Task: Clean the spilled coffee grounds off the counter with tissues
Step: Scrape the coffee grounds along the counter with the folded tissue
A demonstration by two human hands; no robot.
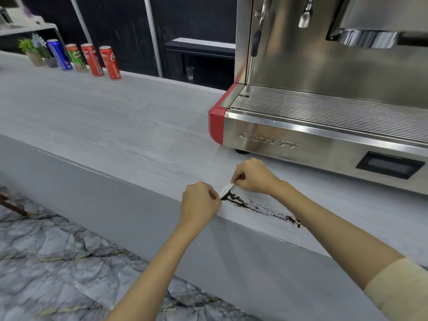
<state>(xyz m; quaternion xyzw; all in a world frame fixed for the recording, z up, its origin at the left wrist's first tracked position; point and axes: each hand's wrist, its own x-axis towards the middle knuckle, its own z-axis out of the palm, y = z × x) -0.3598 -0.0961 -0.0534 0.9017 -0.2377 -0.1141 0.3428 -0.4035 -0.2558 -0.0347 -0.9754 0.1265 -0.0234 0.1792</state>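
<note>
Both hands meet at the near edge of the grey surface [120, 126], holding a small white tissue [225, 189] between them. The left hand [199, 201] has its fingers curled and pinches the tissue's lower left end; the right hand [253, 176] pinches the upper right end between thumb and curled fingers. The tissue stretches as a narrow band between the two hands, right at the left end of the coffee grounds [259, 207]. The grounds lie in a dark streak along the front edge, running from the tissue rightward toward the right forearm. Behind the hands stands a steel espresso machine [324, 126] with red corner trim. Far back on the left, four cans [92, 59] stand in a row beside two small potted plants [34, 50].
</note>
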